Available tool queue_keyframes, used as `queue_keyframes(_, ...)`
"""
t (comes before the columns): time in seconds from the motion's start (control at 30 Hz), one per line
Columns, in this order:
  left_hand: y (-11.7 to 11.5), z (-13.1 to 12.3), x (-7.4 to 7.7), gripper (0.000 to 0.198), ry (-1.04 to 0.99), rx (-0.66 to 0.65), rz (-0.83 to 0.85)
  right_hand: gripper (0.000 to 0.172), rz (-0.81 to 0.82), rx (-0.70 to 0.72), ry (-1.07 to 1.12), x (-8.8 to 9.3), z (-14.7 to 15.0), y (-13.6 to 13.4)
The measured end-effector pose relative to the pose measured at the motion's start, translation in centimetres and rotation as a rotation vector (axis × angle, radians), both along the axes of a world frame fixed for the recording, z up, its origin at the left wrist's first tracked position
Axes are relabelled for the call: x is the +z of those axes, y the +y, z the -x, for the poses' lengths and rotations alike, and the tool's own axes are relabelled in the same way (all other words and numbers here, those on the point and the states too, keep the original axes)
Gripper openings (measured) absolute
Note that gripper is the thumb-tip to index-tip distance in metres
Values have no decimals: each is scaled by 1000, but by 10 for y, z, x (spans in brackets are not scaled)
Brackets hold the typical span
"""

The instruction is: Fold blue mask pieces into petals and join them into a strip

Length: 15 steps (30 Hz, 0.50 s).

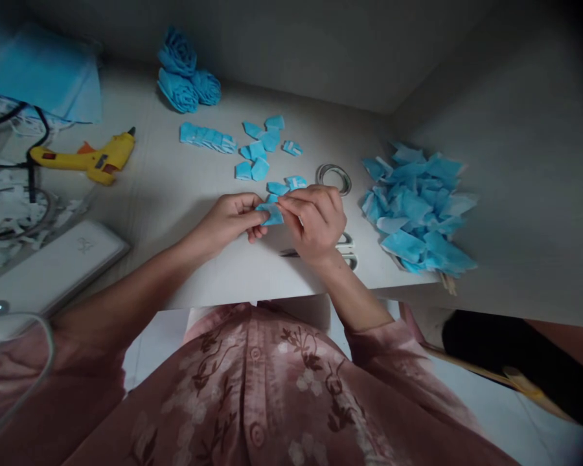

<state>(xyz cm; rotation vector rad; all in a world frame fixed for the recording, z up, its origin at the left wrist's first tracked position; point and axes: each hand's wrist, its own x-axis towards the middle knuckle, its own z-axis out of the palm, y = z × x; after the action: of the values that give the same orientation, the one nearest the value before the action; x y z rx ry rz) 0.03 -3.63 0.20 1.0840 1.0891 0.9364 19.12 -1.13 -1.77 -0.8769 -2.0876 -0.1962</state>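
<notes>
Between my two hands is a small blue fabric piece [272,214], held just above the near part of the table. My left hand [230,223] pinches its left side between thumb and fingers. At its right edge, the fingertips of my right hand [315,217] are closed on the same piece. Scissors [348,251] lie partly hidden under my right hand, blades pointing left. Just beyond my hands are more cut blue pieces [257,152], some loose and some in small folded bundles. A roll of tape [333,179] lies beyond my right hand.
A row of stacked blue pieces [208,138] and several rolled blue fabric roses [182,77] are farther back. A yellow glue gun [90,156], blue sheets [43,74] and a white power bank [53,278] with a cable occupy the left. A blue petal heap [418,207] stands right, near the wall.
</notes>
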Motion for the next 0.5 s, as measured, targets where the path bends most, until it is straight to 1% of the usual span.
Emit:
queue_keyframes(0.1,0,-1,2,17,-22,-5,21,32,-52,-23,-19,1,1,1)
queue_keyframes(0.2,-1,-1,2,15,-43,-3,36,32,-29,-41,-74,0,-1,0)
queue_keyframes(0.27,-1,-1,2,14,-58,-3,39,29,11,2,-82,-1,-3,-1)
queue_keyframes(0.37,0,0,0,11,-91,-7,35,24,2,81,-69,-3,-7,-3)
queue_keyframes(0.5,1,1,-5,10,-122,-4,43,28,-15,91,-116,-4,-8,-5)
